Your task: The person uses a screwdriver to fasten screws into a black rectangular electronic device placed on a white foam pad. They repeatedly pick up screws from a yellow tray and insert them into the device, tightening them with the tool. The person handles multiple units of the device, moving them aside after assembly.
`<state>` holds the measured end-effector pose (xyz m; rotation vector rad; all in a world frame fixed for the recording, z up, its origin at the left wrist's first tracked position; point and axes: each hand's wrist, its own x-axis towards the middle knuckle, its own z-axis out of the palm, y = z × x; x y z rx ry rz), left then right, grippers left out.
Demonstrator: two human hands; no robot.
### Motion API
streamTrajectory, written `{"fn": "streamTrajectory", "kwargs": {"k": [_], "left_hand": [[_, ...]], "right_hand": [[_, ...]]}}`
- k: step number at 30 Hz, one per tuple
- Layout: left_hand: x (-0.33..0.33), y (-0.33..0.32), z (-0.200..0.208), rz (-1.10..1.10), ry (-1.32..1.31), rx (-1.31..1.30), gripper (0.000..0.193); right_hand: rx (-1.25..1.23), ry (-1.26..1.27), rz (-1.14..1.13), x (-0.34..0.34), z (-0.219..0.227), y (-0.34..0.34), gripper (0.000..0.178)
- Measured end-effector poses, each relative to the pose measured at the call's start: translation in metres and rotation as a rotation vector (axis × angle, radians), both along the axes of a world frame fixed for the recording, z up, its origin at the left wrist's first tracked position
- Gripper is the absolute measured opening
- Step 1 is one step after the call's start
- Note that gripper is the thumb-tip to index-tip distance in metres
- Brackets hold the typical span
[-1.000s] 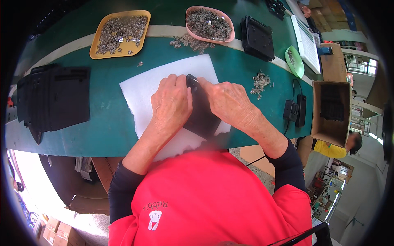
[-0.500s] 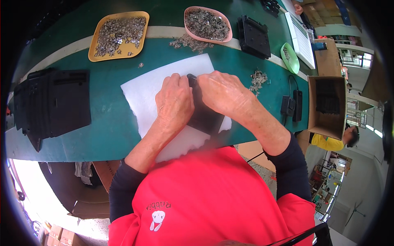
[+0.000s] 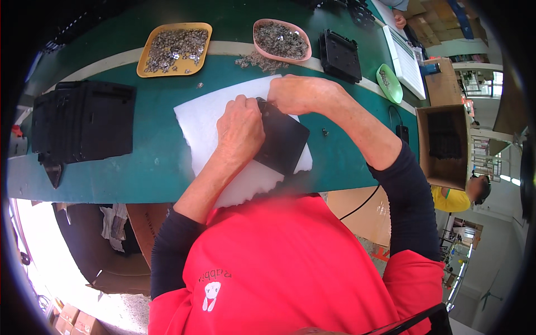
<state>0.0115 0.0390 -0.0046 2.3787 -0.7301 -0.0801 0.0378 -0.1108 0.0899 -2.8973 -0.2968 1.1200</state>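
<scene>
A flat black plastic panel [image 3: 285,139] lies tilted on a white foam sheet [image 3: 196,120] in front of me. My left hand [image 3: 241,127] is closed on the panel's left edge, fingers bent and knuckles up. At the far corner of the panel, my right hand [image 3: 295,94] is bent down with its fingers curled together. Its fingertips are turned away, so whatever they pinch is hidden. Small clear and metallic pieces [image 3: 325,132] lie on the green table just right of the panel, partly near my right forearm.
Black panels [image 3: 106,123] are stacked at the left. Along the back stand a yellow tray [image 3: 167,73] and a pink tray [image 3: 308,54] of small pieces, a black frame [image 3: 340,58] and a green bowl [image 3: 395,92]. A cardboard box [image 3: 422,139] sits at the right; a co-worker's hand [image 3: 400,21] shows beyond.
My right hand has moved away toward the panel's far corner, its forearm swinging up and outward. More of the panel shows now. My left hand keeps its hold. The whole view has shifted slightly.
</scene>
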Motion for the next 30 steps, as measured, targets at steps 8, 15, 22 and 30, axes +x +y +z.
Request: {"fn": "streamTrajectory", "kwargs": {"k": [8,15,22,30], "left_hand": [[-0.004,0.001,-0.002,0.023,-0.006,-0.04,0.024],[-0.006,0.001,-0.004,0.021,-0.056,-0.09,0.014],[-0.004,0.001,-0.002,0.014,-0.056,-0.081,0.016],[-0.002,0.003,-0.005,-0.014,-0.076,-0.09,0.015]], "right_hand": [[0.165,-0.184,-0.119,-0.036,-0.014,-0.018,0.024],[0.269,-0.156,-0.251,-0.044,-0.009,-0.021,0.034],[0.142,-0.157,-0.226,-0.044,-0.015,-0.017,0.036],[0.058,-0.231,-0.148,-0.05,-0.008,-0.004,0.027]]}}
